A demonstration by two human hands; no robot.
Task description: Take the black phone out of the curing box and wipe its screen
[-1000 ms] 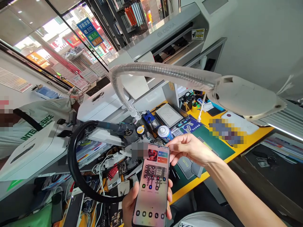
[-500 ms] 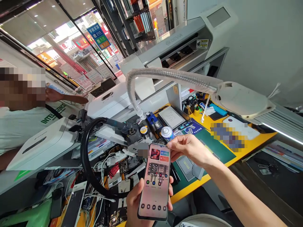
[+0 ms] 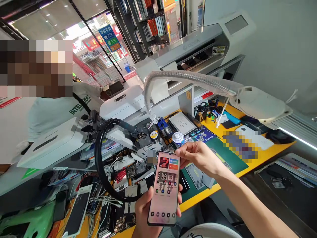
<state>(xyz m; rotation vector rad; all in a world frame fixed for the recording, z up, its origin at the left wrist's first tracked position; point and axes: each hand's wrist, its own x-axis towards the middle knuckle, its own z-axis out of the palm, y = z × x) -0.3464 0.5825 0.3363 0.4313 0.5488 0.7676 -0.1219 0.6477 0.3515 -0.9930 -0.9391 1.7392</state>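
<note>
A smartphone (image 3: 163,195) with a lit home screen of app icons is held upright, screen towards me. My left hand (image 3: 144,211) wraps its lower half, thumb along the left edge and fingertips showing at the right edge. At the phone's top right corner, the thumb and forefinger of my right hand (image 3: 199,158) are pinched together. Whether a thin film sits between them cannot be made out. Just behind that hand stands a blue and white can (image 3: 178,139). Below the right wrist, a grey perforated plate (image 3: 195,175) lies on the green mat (image 3: 232,163).
A black ring on a flexible arm (image 3: 99,165) curves left of the phone, above circuit boards and cables. A clear-wrapped gooseneck lamp (image 3: 188,77) arches overhead. Across the counter is a person in a white shirt (image 3: 56,109). White boxes (image 3: 54,138) stand along the divider.
The view has shifted, so the scene sits further right. The person across the counter has moved, their raised arm no longer in view. Both my hands keep their hold at the phone.
</note>
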